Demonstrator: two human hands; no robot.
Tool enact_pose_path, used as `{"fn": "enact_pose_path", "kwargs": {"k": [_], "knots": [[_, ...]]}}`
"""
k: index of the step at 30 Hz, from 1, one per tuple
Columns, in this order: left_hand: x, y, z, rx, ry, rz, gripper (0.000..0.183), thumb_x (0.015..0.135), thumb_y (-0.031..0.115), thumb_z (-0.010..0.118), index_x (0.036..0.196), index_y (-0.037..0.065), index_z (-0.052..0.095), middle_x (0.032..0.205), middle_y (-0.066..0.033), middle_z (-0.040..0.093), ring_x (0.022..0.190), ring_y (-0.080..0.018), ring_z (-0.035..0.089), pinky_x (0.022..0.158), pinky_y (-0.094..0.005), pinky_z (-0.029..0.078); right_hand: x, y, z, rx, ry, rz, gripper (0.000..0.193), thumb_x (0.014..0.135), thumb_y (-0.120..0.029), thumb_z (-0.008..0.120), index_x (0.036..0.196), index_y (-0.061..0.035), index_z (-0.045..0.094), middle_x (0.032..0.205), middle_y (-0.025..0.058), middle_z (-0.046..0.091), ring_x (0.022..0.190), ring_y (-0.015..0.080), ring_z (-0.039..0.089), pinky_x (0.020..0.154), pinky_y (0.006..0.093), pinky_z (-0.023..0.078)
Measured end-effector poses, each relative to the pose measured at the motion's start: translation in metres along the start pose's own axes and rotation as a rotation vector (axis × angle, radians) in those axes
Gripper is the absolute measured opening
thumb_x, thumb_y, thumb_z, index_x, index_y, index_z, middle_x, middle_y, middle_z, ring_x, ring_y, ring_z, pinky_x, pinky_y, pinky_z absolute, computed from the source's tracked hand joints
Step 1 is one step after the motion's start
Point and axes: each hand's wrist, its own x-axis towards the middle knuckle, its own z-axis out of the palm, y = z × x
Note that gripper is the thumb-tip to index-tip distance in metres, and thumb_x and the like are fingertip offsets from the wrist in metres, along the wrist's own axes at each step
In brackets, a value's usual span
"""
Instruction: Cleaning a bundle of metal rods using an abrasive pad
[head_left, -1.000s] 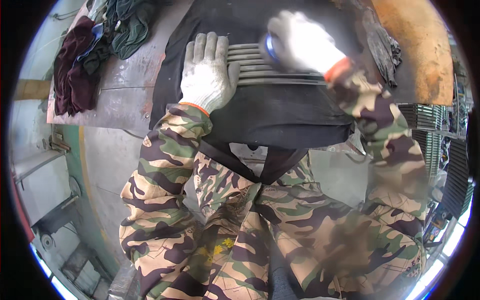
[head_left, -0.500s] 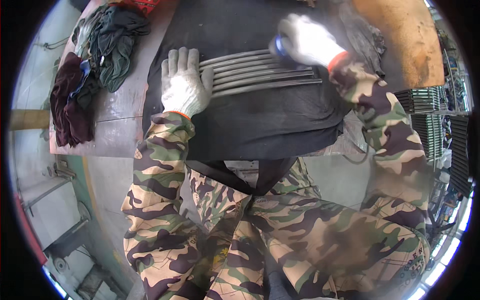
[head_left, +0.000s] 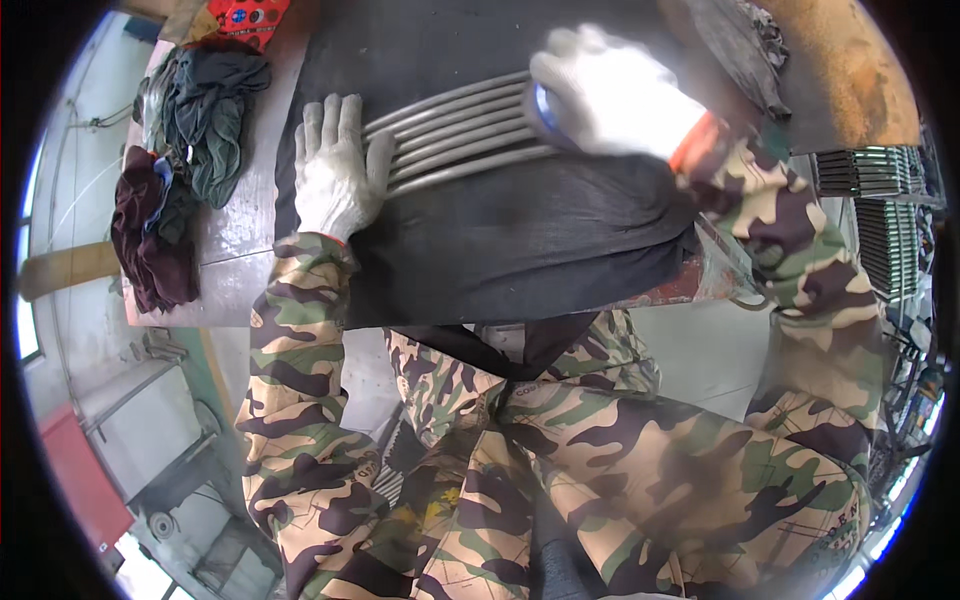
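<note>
Several thin grey metal rods (head_left: 458,137) lie side by side on a black cloth (head_left: 470,245). My left hand (head_left: 337,175), in a white knit glove, rests flat over their left ends, fingers stretched out and thumb apart. At their right ends is my right hand (head_left: 605,95), also gloved and smeared by motion. Its fingers are closed around a round thing with a blue rim (head_left: 545,106), which is against or just over the rods. Most of that thing is hidden in the glove, so its kind is unclear.
Dark green (head_left: 215,115) and maroon rags (head_left: 150,240) lie at the table's left, near a red box (head_left: 248,18). A grey rag (head_left: 740,50) lies far right, beside a rust-stained orange board (head_left: 850,75). Racked rods (head_left: 885,250) stand right of the table.
The whole view has shifted a little. My right hand, with the blue-rimmed thing, has come down over the rods' right ends, which showed beyond it before. My left hand stays on the left ends.
</note>
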Motion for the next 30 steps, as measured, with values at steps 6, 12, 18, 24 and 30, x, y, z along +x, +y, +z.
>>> {"fn": "enact_pose_path", "kwargs": {"k": [6,12,18,24,30], "knots": [[-0.017,0.012,-0.010,-0.033,-0.040,0.018,0.070,0.106,0.042,0.057,0.159,-0.001,0.045,0.166,-0.0293,0.043,0.157,-0.0517,0.033,0.129,-0.0566,0.029,0.028,0.025,0.012,-0.069,-0.079,0.160,0.018,0.095,-0.019,0.062,0.108,-0.0085,0.067,0.106,0.0141,0.066,0.101,0.0377,0.069,0.083,0.0504,0.061],[-0.027,0.021,-0.027,-0.173,-0.201,-0.010,0.097,0.091,0.055,0.075,0.162,-0.001,0.040,0.165,-0.0321,0.042,0.157,-0.0514,0.033,0.130,-0.0586,0.026,0.026,0.062,0.024,0.062,-0.163,0.298,0.027,0.091,-0.032,0.069,0.110,-0.0144,0.073,0.114,0.0140,0.069,0.110,0.0362,0.070,0.087,0.0512,0.059],[-0.027,0.022,-0.025,-0.196,-0.185,-0.057,0.107,0.076,0.056,0.088,0.158,0.000,0.047,0.159,-0.0271,0.050,0.155,-0.0455,0.038,0.128,-0.0555,0.033,-0.038,0.096,-0.023,0.021,-0.270,0.471,0.032,0.095,-0.034,0.067,0.113,-0.0083,0.071,0.113,0.0186,0.069,0.111,0.0442,0.069,0.097,0.0541,0.056],[-0.033,0.019,-0.024,-0.209,-0.147,-0.075,0.102,0.078,0.052,0.089,0.156,0.000,0.049,0.154,-0.0270,0.054,0.149,-0.0449,0.045,0.125,-0.0548,0.036,-0.106,0.117,-0.029,-0.059,-0.295,0.547,0.029,0.097,-0.033,0.067,0.110,-0.0073,0.070,0.112,0.0207,0.070,0.109,0.0457,0.068,0.092,0.0542,0.056],[-0.038,0.012,-0.025,-0.193,-0.158,-0.082,0.101,0.078,0.050,0.089,0.156,0.000,0.049,0.156,-0.0257,0.054,0.151,-0.0443,0.044,0.126,-0.0535,0.037,-0.125,0.121,-0.013,-0.045,-0.311,0.519,0.026,0.094,-0.030,0.068,0.107,-0.0069,0.071,0.110,0.0220,0.070,0.106,0.0466,0.068,0.090,0.0553,0.056]]}}
